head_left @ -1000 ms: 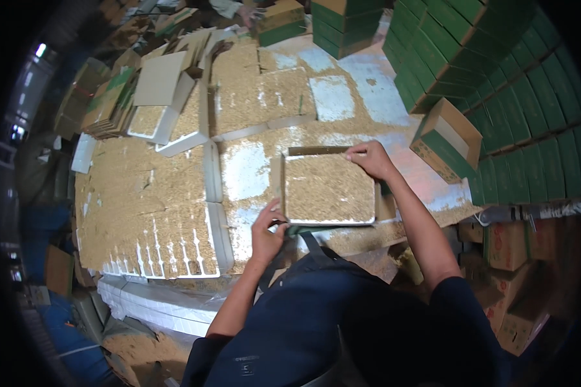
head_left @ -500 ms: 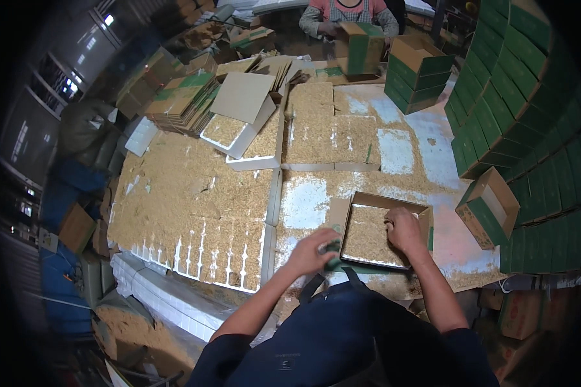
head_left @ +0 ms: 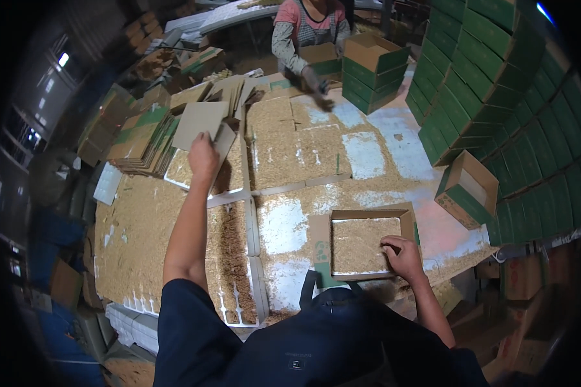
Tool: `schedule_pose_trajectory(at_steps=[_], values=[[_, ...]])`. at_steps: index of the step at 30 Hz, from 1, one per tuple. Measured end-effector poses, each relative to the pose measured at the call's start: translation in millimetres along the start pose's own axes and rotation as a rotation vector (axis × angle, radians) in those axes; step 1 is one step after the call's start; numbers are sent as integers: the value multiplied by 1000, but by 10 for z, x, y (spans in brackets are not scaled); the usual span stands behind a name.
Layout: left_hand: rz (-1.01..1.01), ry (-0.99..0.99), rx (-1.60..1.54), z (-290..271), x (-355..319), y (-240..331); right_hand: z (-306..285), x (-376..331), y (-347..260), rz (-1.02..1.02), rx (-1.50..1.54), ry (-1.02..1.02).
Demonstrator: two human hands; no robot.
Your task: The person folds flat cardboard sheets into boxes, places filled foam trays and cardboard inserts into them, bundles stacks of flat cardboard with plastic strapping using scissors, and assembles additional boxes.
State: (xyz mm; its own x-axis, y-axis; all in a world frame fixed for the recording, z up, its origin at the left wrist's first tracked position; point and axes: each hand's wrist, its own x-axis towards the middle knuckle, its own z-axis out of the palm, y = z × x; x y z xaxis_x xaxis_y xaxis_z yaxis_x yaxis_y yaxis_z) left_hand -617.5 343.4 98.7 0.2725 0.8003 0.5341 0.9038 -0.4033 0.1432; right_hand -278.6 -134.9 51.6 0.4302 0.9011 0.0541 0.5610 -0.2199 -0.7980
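Observation:
My left hand (head_left: pixel 203 155) reaches far left, its fingers closed on the near edge of a plain cardboard sheet (head_left: pixel 199 120). The sheet lies on a white foam tray (head_left: pixel 177 174) filled with tan, sawdust-like material. In front of me stands an open cardboard box (head_left: pixel 407 222) with a green-printed flap folded out on its left. Inside it is a white-edged layer of the same loose material (head_left: pixel 365 242). My right hand (head_left: pixel 403 257) is over the box's right side, thumb and fingers curled together; whatever they may hold is hidden.
Foam trays of loose material (head_left: pixel 155 245) cover the table's left. Flattened cartons (head_left: pixel 139 142) are piled behind them. Tall stacks of green boxes (head_left: pixel 478 77) stand right, with one open box (head_left: pixel 468 190) tilted before them. Across the table a person (head_left: pixel 303 45) works beside stacked open boxes (head_left: pixel 374 74).
My left hand has left the box's side and reached forward-left to the cardboard sheet. My right hand has shifted toward the box's right wall. The co-worker's arm now extends over the table.

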Motion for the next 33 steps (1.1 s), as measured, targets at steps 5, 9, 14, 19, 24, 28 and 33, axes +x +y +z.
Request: schedule_pose_trajectory(at_steps=[5, 9, 14, 19, 24, 28, 33], values=[[-144, 389, -159, -856, -12, 158, -170, -132, 5, 51, 39, 89], [-156, 553, -617, -1861, -384, 559, -190, -43, -132, 44, 192, 202], [-484, 10, -1178, -1700, -1618, 1792, -82, 159, -251, 139, 1011, 95], [-848, -646, -1511, -955, -2691, 2188, -140, 241, 39, 222, 930, 119], [-484, -753, -1193, -862, -3058, 2309, -149, 42, 578, 283, 546, 221], [-70, -707, -783, -798, -3109, 2388, -261, -7, 768, 211, 213, 294], [-256, -708, -828, -735, -3003, 2510, -294, 65, 785, 235, 184, 342]])
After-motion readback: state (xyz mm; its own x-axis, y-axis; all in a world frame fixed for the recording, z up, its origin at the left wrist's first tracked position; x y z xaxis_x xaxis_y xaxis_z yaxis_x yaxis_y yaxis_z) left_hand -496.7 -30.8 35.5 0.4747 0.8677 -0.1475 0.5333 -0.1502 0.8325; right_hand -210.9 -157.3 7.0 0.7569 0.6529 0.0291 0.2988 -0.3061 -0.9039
